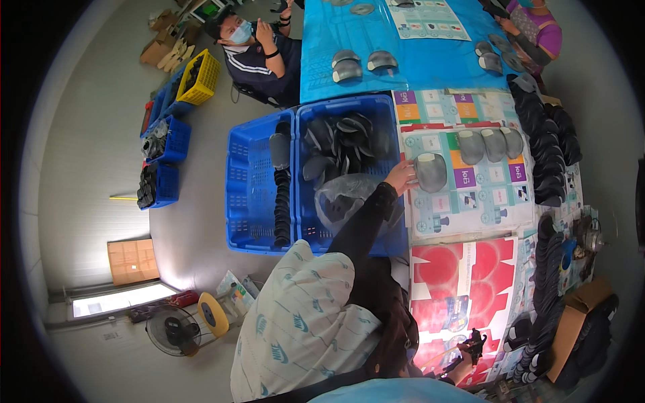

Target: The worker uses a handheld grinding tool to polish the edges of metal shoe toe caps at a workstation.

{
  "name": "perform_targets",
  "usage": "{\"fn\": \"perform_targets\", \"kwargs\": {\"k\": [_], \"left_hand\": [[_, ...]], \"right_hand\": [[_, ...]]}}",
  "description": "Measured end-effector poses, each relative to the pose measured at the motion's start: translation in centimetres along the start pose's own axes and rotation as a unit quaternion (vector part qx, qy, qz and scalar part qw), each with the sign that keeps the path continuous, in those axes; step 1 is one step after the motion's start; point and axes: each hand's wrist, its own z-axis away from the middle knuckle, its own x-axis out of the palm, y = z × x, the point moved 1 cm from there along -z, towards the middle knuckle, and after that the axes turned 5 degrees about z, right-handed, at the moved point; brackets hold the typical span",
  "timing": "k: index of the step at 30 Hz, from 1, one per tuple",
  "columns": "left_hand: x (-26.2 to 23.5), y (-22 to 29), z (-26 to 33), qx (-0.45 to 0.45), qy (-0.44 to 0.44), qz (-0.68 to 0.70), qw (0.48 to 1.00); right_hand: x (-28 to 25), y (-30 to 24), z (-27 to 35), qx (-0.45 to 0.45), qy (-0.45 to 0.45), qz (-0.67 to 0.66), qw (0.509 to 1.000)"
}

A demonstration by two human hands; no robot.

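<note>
Closest to me, at the lower edge, my right hand [462,359] is wrapped around a small black spray gun [476,344] with a thin hose, fingers curled shut on its grip, above the red and white printed sheet [463,282] that covers this end of the worktop. My pale patterned sleeve fills the lower middle and hides whatever lies under it.

Further out, my left hand [402,177], in a dark sleeve, reaches across a clear plastic bag [344,199] to the grey moulded toe cap [431,171] lying on a pale printed sheet; the fingers touch its left edge, slightly spread, not closed around it. Three more grey caps [492,144] sit in a row just beyond it.

Left of the hand stand two blue crates [252,181], the nearer one holding dark shoe pieces. A long stack of black parts [547,154] runs along the right side of the worktop.

Farthest off, a seated person [259,54] and another person [537,30] flank a blue-covered table [430,60] carrying further grey caps.
</note>
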Motion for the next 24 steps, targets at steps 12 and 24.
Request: {"fn": "perform_targets", "kwargs": {"k": [12, 24], "left_hand": [[1.7, 1.8, -3.5, 0.020, 0.044, 0.041, 0.998], [1.6, 2.4, -5.4, 0.056, 0.040, 0.122, 0.990]], "right_hand": [[1.2, -1.4, -1.1, -0.002, 0.041, 0.041, 0.998], [0.3, -0.3, -1.3, -0.056, 0.052, 0.012, 0.997]]}}
